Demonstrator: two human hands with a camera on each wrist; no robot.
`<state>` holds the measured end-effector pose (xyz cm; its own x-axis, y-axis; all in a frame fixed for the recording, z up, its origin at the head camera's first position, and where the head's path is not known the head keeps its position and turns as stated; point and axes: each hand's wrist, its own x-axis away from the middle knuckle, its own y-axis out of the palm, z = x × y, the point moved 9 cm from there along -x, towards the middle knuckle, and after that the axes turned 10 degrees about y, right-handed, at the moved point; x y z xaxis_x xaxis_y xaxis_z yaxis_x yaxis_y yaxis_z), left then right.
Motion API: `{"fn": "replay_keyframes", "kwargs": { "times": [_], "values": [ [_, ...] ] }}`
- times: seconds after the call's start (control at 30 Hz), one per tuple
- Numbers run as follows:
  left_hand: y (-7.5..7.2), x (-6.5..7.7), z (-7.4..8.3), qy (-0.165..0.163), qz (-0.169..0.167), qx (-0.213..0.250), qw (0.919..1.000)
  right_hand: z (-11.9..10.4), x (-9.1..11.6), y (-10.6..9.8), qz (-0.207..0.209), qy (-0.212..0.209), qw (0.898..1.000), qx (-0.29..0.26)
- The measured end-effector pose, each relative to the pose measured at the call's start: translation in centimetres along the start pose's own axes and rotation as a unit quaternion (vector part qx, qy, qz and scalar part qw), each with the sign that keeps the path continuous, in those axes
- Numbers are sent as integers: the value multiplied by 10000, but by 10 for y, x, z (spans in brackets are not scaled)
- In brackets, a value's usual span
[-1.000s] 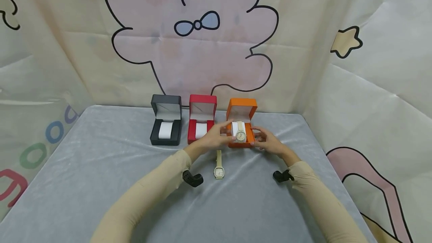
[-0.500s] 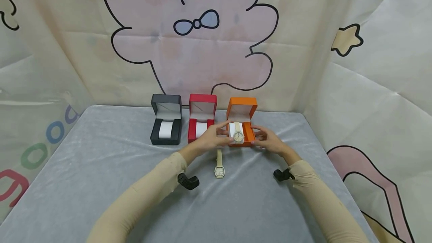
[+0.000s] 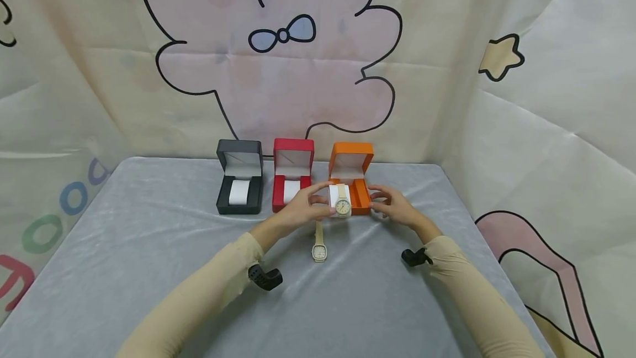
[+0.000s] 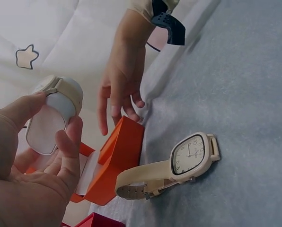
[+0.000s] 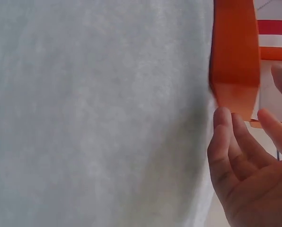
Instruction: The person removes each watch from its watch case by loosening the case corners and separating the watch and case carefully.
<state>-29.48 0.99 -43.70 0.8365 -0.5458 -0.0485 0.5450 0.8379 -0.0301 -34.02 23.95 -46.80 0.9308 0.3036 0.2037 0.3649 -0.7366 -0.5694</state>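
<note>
My left hand (image 3: 300, 208) grips a white watch cushion (image 4: 53, 127) with a round-dialled cream watch (image 3: 342, 206) strapped round it. In the left wrist view the cushion is off the box, pinched between thumb and fingers. The orange watch box (image 3: 360, 199) stands with its lid up and its inside bare. At the box's right side, my right hand (image 3: 395, 207) touches the wall with relaxed fingertips; the right wrist view shows them at the box corner. A second cream watch (image 4: 188, 155), with a squarish dial, lies on the cloth in front of the boxes.
To the left of the orange box stand a red watch box (image 3: 294, 146) and a dark grey watch box (image 3: 240, 149), lids up, each with a white cushion inside. A grey cloth (image 3: 348, 303) covers the table. A printed curtain (image 3: 437, 98) hangs behind and at the sides.
The left hand has drawn the cushion and its watch left and out of the orange box. The right hand has stayed at the box's side. The view has shifted slightly.
</note>
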Motion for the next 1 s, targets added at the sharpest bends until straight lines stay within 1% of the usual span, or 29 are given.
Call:
{"fn": "replay_keyframes", "kwargs": {
  "times": [0.23,0.37,0.5,0.77,0.87,1.0],
  "values": [
    [-4,13,2,32,46,162,9999,-15,11,-4,245,-185,9995,-36],
    [-6,20,2,-41,15,143,9999,-26,19,-2,378,-268,9989,48],
    [-7,26,3,-17,9,182,9998,-36,26,0,547,-345,9979,51],
    [-13,36,1,-57,127,396,9991,-60,38,17,568,-741,9956,97],
    [-14,40,1,-95,141,440,9989,-71,41,24,574,-816,9949,111],
    [-14,44,1,-142,141,455,9988,-81,45,35,448,-827,9955,132]
  ]
}}
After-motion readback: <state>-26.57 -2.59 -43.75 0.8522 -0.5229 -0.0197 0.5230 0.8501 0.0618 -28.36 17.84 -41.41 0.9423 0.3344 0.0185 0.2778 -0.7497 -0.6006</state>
